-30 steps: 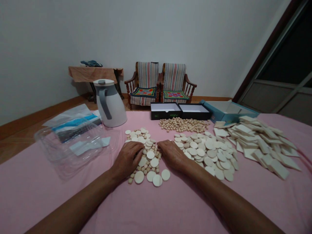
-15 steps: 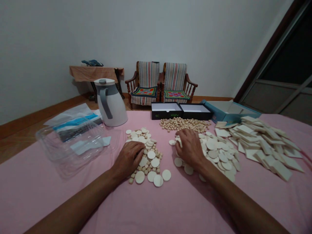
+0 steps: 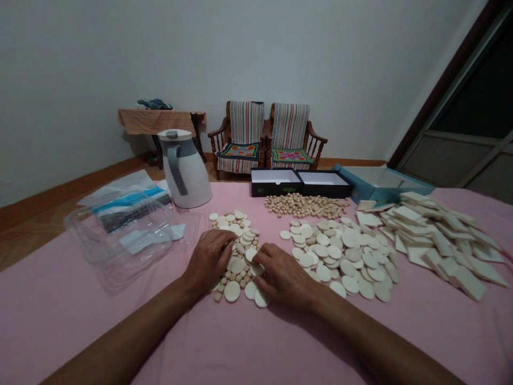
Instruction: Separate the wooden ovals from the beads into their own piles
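Resting on either side of a mixed pile (image 3: 238, 266) on the pink cloth (image 3: 236, 347), the two hands face each other; the pile is made of pale, flat, round discs (image 3: 232, 292) lying over and among small tan wooden cubes (image 3: 217, 297), the discs smooth and plain, a few overlapping at the back; the left hand (image 3: 209, 259) curves over the left edge, fingers bent, and whether it grips a piece I cannot tell; the right hand (image 3: 282, 275) is half curled over discs at the right edge, its grip likewise hidden.

The pile's near edge is ragged, with discs and a cube at its border; in front of it pink cloth runs toward the forearms; to the right, a strip of cloth parts it from a bigger heap of discs (image 3: 348, 256), with square tiles (image 3: 441, 230) just beyond; behind, cloth reaches to a heap of cubes (image 3: 304, 205) before two black boxes (image 3: 276, 189); a white jug (image 3: 192, 179) stands back left.
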The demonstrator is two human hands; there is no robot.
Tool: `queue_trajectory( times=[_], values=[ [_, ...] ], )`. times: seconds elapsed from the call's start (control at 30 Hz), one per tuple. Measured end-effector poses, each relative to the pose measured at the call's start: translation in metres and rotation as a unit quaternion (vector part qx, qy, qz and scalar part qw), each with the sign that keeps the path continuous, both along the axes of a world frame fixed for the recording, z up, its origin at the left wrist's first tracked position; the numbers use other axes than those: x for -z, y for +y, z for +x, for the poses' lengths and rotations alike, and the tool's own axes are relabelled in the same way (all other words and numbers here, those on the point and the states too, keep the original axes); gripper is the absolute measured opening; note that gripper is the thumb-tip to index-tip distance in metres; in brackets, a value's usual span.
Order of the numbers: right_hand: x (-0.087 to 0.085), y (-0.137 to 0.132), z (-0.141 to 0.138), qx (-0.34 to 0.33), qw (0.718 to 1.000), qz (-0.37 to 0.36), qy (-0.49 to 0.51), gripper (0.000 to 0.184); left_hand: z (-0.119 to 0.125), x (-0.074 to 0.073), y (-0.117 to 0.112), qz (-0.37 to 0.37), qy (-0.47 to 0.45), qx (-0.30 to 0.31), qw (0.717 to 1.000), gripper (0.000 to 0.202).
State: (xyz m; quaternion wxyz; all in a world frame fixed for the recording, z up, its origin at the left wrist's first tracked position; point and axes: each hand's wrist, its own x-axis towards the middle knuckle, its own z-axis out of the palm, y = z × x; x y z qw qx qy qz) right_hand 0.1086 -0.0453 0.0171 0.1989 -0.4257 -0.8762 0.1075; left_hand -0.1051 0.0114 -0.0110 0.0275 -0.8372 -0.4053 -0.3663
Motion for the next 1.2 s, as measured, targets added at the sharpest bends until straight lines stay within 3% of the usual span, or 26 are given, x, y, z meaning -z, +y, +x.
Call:
queue_trajectory(
  times=[0.07, 0.17, 0.27, 0.37, 0.5, 0.6, 0.67, 0.77, 0.97, 1.2],
  values=[
    [0.004, 0.001, -0.002, 0.016, 1.000, 0.016, -0.015, 0.003, 0.000, 0.000, 0.000, -0.003, 0.000, -0.001, 1.000, 0.015],
    [0.009, 0.003, -0.004, 0.046, 0.997, 0.045, -0.043, 0.010, 0.001, 0.001, 0.000, -0.008, 0.004, 0.005, 1.000, 0.016],
    [0.005, 0.008, 0.003, 0.089, 0.993, 0.065, -0.041, 0.009, 0.001, 0.001, -0.001, -0.012, 0.005, 0.010, 1.000, 0.016],
    [-0.010, 0.016, 0.023, 0.194, 0.975, 0.101, -0.035, 0.011, 0.002, 0.000, -0.001, -0.012, 0.002, 0.018, 1.000, 0.017],
    [-0.026, 0.026, 0.049, 0.328, 0.926, 0.174, -0.076, 0.012, 0.002, 0.000, -0.001, -0.012, 0.002, 0.022, 1.000, 0.017],
    [-0.023, 0.029, 0.051, 0.295, 0.941, 0.154, -0.060, 0.015, 0.002, 0.000, -0.001, -0.012, 0.005, 0.023, 1.000, 0.016],
    [-0.016, 0.027, 0.044, 0.221, 0.971, 0.084, -0.032, 0.017, 0.002, 0.001, -0.001, -0.012, 0.004, 0.023, 1.000, 0.016],
    [-0.006, 0.020, 0.029, 0.155, 0.988, 0.001, -0.024, 0.011, 0.001, 0.002, -0.001, -0.014, 0.004, 0.022, 1.000, 0.016],
    [-0.003, 0.011, 0.012, 0.164, 0.983, -0.020, -0.080, 0.008, 0.002, 0.002, -0.001, -0.014, 0.005, 0.022, 1.000, 0.015],
    [0.006, 0.014, 0.014, 0.181, 0.982, -0.041, -0.029, 0.013, 0.001, 0.002, -0.001, -0.017, 0.002, 0.023, 1.000, 0.016]
  ],
)
